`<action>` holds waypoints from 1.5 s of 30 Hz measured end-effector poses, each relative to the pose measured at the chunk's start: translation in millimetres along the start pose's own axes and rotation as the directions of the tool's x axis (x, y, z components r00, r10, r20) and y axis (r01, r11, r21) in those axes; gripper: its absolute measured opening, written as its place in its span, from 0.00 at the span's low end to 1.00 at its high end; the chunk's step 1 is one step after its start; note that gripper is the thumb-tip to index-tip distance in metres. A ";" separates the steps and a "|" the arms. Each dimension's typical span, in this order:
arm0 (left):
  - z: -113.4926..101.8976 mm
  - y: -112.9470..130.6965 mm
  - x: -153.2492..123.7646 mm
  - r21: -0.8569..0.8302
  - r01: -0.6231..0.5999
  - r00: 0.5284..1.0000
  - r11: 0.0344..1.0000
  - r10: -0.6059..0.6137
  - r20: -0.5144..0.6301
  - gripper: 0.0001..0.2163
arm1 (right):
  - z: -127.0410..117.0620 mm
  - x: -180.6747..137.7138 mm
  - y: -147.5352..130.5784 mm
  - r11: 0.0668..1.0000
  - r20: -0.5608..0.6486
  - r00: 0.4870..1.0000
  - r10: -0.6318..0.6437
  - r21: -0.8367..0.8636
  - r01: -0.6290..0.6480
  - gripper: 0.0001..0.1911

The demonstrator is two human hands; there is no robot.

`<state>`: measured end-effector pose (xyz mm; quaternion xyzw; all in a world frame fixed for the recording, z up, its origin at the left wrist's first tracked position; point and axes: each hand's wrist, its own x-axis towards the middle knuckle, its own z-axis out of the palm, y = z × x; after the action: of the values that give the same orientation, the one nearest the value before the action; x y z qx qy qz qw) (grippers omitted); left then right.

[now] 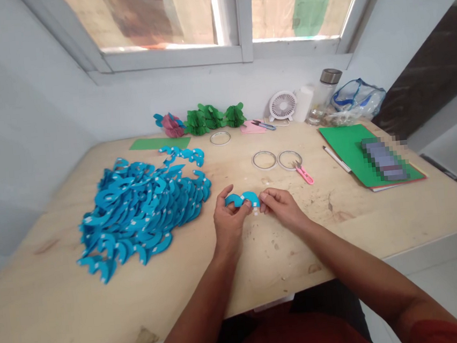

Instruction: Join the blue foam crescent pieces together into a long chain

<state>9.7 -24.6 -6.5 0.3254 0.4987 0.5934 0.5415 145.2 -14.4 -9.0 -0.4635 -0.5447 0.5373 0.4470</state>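
Paper arcs point(146, 201) heap at left on the table point(183, 289), presumably for easy reach. I see the left hand point(230, 218) pinching a blue strip point(251, 197), likely steadying it; the right hand point(281, 205) bunches its fingertips beside the strip's end, any grip unclear. Pink snips point(305, 174) lie beyond, probably kept handy.

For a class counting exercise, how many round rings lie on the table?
3. The far ring lies farthest back; closer, the left ring and right ring sit side by side, pink snips overlapping the latter. The blue pile could hide more.
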 end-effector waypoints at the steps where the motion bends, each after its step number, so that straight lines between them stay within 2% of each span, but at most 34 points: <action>1: -0.1 -0.1 -0.3 0.010 -0.011 1.000 1.000 0.011 0.001 0.32 | 0.0 0.0 -0.2 1.000 0.001 1.000 0.000 -0.011 0.000 0.15; 10: 3.0 4.1 -4.2 0.026 -0.031 0.999 0.999 0.031 0.019 0.30 | 1.2 0.0 2.0 0.998 0.023 0.999 0.030 -0.054 -0.028 0.10; 19: 5.1 5.7 -3.8 -0.008 -0.049 0.999 0.999 0.049 0.021 0.29 | -0.7 1.6 4.3 0.999 -0.014 0.999 0.036 -0.039 -0.036 0.09; 26: 0.4 3.3 0.6 -0.045 -0.108 0.992 0.993 0.105 -0.067 0.33 | -2.7 4.4 4.9 0.997 -0.076 0.994 0.081 0.000 -0.081 0.11; 29: -0.7 5.2 2.1 -0.110 -0.109 0.990 0.988 0.098 -0.099 0.32 | -2.5 4.3 4.8 0.996 -0.080 0.993 0.088 0.012 -0.088 0.12; 31: -1.4 5.7 3.5 -0.183 -0.069 0.994 0.981 0.052 -0.097 0.29 | -2.4 4.2 5.1 0.996 -0.086 0.992 0.093 0.018 -0.092 0.13; 36: -3.2 2.6 6.8 -0.288 0.020 0.998 0.957 -0.037 -0.053 0.15 | -1.9 4.3 6.4 0.995 -0.100 0.991 0.089 0.042 -0.085 0.15; 42: -5.2 2.7 8.6 -0.350 0.017 0.996 0.937 -0.045 -0.072 0.12 | -0.1 0.5 1.1 0.994 0.019 0.995 0.102 0.033 -0.103 0.14; 45: -5.8 5.0 9.0 -0.357 0.027 0.995 0.934 -0.058 -0.075 0.11 | -0.5 -0.7 -1.3 0.997 -0.004 0.997 0.075 -0.030 -0.075 0.13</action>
<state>0.9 -16.9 -4.8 0.1859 0.4128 0.6751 0.5825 145.8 -15.0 -7.7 -0.4912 -0.5340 0.5448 0.4204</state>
